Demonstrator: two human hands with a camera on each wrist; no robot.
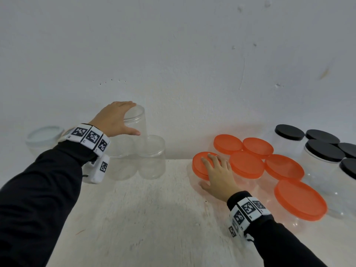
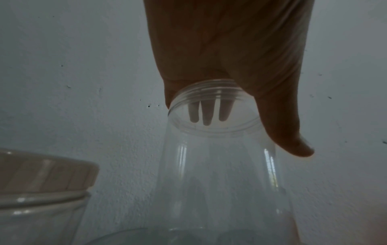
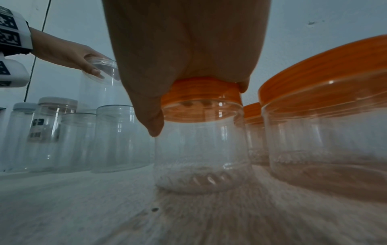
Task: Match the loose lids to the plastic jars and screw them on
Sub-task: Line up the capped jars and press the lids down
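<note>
A tall clear lidless jar (image 1: pixel 137 120) (image 2: pixel 215 149) stands on top of two other lidless clear jars (image 1: pixel 152 157) at the back left. My left hand (image 1: pixel 129 120) (image 2: pixel 253 132) grips its open threaded mouth, fingers over the far rim and thumb on the near side. My right hand (image 1: pixel 212 170) (image 3: pixel 199 107) lies on the orange lid (image 1: pixel 198 166) (image 3: pixel 201 92) of a short clear jar (image 3: pixel 201 149) standing on the table. The palm covers the lid, the fingers reach across its top and the thumb hooks down its near side.
Several more orange-lidded jars (image 1: pixel 246 164) crowd right of my right hand, with black-lidded jars (image 1: pixel 323 149) beyond them. A pale-lidded jar (image 1: pixel 45 135) stands far left. The whitish table (image 1: pixel 144 218) ends at a wall just behind the jars.
</note>
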